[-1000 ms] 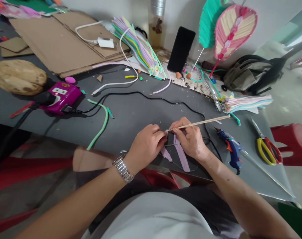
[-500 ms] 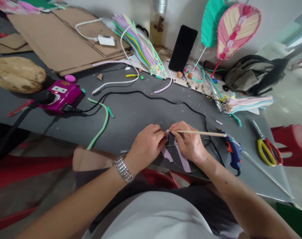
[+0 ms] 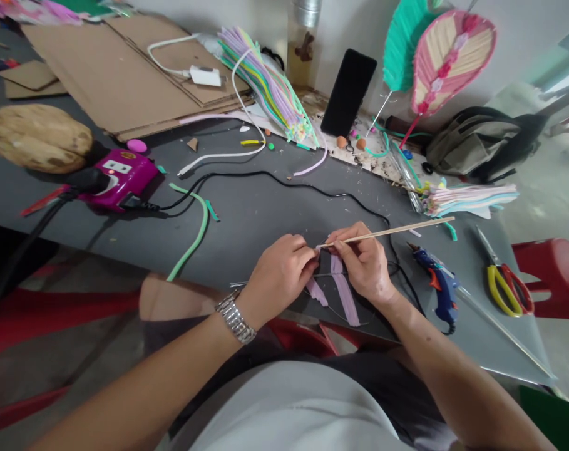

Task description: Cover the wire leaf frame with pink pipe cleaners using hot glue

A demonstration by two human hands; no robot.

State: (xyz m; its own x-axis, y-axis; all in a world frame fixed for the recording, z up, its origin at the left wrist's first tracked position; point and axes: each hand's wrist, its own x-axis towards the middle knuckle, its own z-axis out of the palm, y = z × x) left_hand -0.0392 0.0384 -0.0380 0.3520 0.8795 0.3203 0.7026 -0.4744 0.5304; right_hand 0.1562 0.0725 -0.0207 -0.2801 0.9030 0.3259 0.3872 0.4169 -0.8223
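My right hand point(image 3: 366, 263) pinches a thin wooden stick point(image 3: 401, 229), whose far end points up to the right. The stick's near tip touches a small lilac piece at the fingertips of my left hand point(image 3: 284, 269). Those left fingers are closed on this lilac strip point(image 3: 317, 292), part of which hangs below them. Another lilac strip point(image 3: 344, 294) dangles below my right hand. Thin wire point(image 3: 333, 308) curves around the strips' lower ends; how it joins them is hard to see.
A blue glue gun point(image 3: 439, 282) and open scissors point(image 3: 502, 282) lie to the right. A black cable point(image 3: 303, 183) crosses the grey table from a purple power socket point(image 3: 119, 178). Pipe-cleaner bundles point(image 3: 265, 88), cardboard point(image 3: 119, 81) and an upright phone point(image 3: 348, 93) stand along the back.
The stick has swung so its far end points higher and further right. My right hand has turned and lifted slightly with it. My left hand stays nearly in place.
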